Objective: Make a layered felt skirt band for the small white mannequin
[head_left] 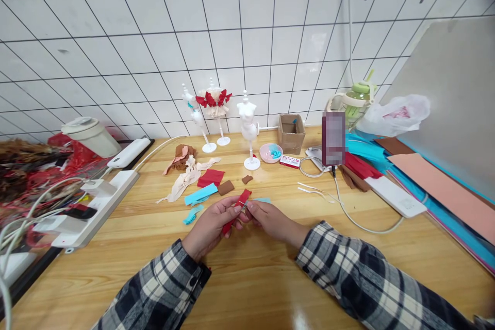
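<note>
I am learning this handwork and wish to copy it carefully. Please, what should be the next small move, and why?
Perhaps pinch the red strip near its middle with the right hand: the left hand grips the strip, and the right hand's thumb and finger are already close beside it.

the left hand [214, 220] hides part of the red strip [244, 197].

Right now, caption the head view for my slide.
Left hand and right hand meet at a red strip before three miniature dress forms.
</note>
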`<state>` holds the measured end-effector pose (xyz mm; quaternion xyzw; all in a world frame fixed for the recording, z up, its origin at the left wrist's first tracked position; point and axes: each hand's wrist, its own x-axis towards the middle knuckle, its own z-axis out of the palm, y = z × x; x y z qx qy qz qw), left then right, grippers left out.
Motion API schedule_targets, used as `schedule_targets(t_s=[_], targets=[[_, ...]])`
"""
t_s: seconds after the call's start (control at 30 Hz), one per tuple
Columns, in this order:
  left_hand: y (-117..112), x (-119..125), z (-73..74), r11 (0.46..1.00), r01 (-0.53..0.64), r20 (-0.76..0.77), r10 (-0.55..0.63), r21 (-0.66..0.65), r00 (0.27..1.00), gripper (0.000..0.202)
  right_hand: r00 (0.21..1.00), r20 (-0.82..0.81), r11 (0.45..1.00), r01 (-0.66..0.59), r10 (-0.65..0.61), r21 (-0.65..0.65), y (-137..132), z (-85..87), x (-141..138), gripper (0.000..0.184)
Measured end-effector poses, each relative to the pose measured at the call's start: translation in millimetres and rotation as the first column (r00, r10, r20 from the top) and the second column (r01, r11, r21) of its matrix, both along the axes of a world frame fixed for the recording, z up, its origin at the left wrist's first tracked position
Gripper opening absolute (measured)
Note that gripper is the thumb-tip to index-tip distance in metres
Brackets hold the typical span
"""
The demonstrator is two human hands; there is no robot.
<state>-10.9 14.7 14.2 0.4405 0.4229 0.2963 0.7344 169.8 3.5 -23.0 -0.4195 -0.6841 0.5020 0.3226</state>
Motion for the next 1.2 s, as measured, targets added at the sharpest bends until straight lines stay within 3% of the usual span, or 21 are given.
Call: schedule_targets(t_s=[0.27, 0.53, 0.73, 1.0, 1.2], targets=[[0, 0, -0.2, 1.000, -0.005, -0.014, 0.005, -0.002, 1.000, 0.044, 0.998, 0.056, 1.000, -0.016, 0.014, 0.024, 1, 8.7, 1, 0.045], [-4, 3, 10.6, 0.994, 0.010, -0.038, -0.006, 0.106, 0.999, 0.080, 1.000, 0.006, 1.000, -0.020, 0.020, -0.010, -2, 11.4, 0, 0.044], [-2, 2, 3.7, 0.995, 0.051, -0.022, -0.050, 0.084, 0.999, 0.036, 0.973, -0.227, 0.977, -0.082, 0.036, -0.199, -5, 10.4, -3, 0.045], [-1, 0, -2.0, 0.995, 0.049, -0.007, -0.048, 0.090, 0.999, 0.034, 0.977, -0.214, 0.944, -0.077, 0.008, -0.320, -7, 17.7, -3, 0.045], [2, 0, -3.5, 0.995, -0.062, 0.013, 0.061, 0.084, 0.998, 0.027, 0.988, -0.151, 0.927, -0.042, -0.015, -0.372, -7, 17.3, -2, 0.041]])
